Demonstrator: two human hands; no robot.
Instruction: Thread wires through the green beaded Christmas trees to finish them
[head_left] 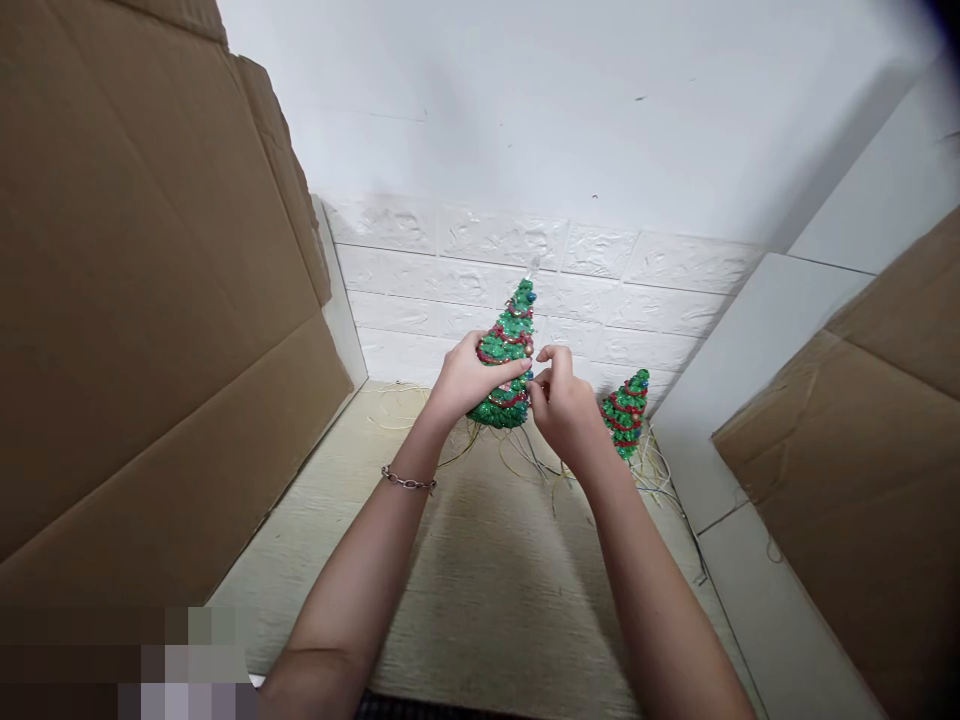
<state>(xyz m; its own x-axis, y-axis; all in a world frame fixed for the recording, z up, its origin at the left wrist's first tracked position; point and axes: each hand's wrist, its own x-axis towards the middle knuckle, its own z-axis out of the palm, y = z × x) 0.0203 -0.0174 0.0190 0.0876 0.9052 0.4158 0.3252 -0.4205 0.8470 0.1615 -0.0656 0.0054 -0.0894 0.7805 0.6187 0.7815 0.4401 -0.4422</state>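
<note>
A small green Christmas tree (pixel 514 325) with red garlands, coloured balls and a clear tip is held up in the middle, tilted slightly to the right. My left hand (pixel 471 383) is wrapped round its left side, the thumb lying across the front. At the tree's right edge is my right hand (pixel 559 395), its fingers curled and thumb and index finger close together by the ornaments. Whatever those fingertips hold, if anything, is too small to make out. A second, smaller decorated tree (pixel 626 412) stands to the right, partly behind my right hand.
Thin yellow, white and dark wires (pixel 656 470) lie on the pale table (pixel 495 600) near the wall. A large cardboard sheet (pixel 150 270) rises on the left, and another cardboard piece (pixel 847 480) on the right. A white brick-patterned wall (pixel 480 235) closes the back.
</note>
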